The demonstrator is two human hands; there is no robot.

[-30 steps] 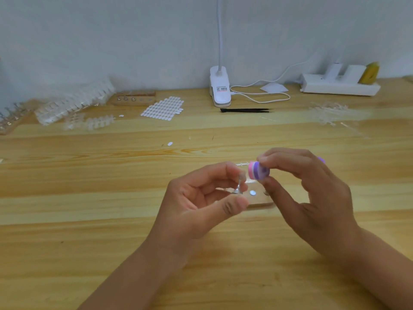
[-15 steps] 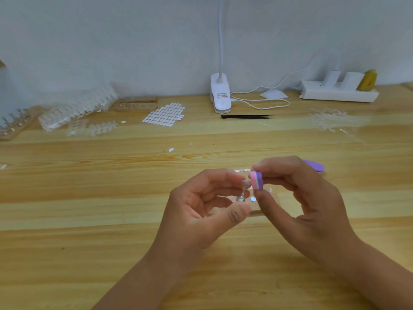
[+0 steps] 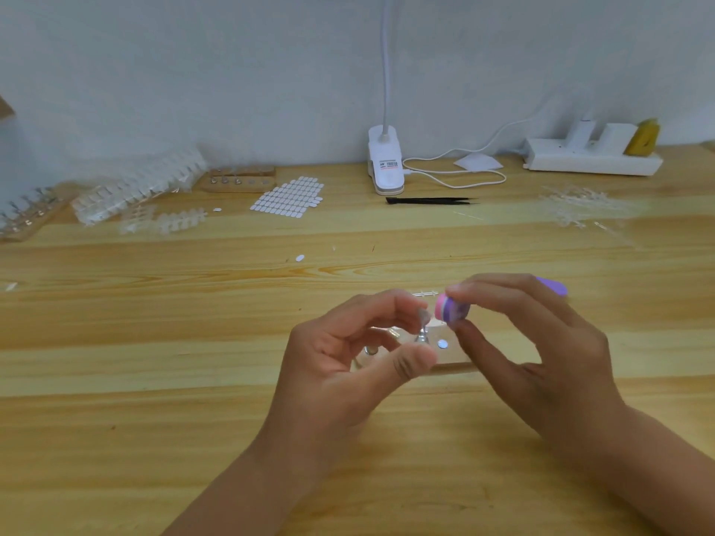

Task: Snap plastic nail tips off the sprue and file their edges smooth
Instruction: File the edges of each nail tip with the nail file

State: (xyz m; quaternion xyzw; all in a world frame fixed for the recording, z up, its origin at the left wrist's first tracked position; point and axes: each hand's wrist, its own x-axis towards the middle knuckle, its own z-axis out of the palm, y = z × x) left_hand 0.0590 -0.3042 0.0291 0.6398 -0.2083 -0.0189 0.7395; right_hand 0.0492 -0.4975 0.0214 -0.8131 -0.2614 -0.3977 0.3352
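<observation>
Worktop (image 3: 193,439): pale wood planks with strong yellow grain, running wall to wall. Wall behind is plain grey-white.

Far left edge: wooden rack (image 3: 23,224) with small pegs, partly cut off. Beside it, clear packets of nail tips (image 3: 139,185) heaped against the wall, and two loose sprues (image 3: 162,223) lying flat in front. A second wooden block (image 3: 240,179) with metal pegs sits near the wall. Just right of it, a sheet of white oval stickers (image 3: 288,197). One stray white oval (image 3: 300,258) lies alone further forward.

Centre back: white clip lamp (image 3: 386,164), neck rising out of view, its cable (image 3: 456,174) looped to the right. Black tweezers (image 3: 429,201) lie in front of the clip.

Centre front: left hand (image 3: 348,361), fingers curled, thumb and forefinger pinching a small metal stand (image 3: 421,336). A clear nail tip (image 3: 421,315) sits on top of it, blurred. Low wooden base (image 3: 456,359) lies on the worktop behind the hands. A short sprue piece (image 3: 425,294) lies just beyond.

Right hand (image 3: 541,350), fingers clamped on a pink and purple file (image 3: 450,308), its near end close against the nail tip; whether they touch cannot be told.

Right back: white power strip (image 3: 592,162) with plugs against the wall; scattered clear sprue scraps (image 3: 580,205) in front.
</observation>
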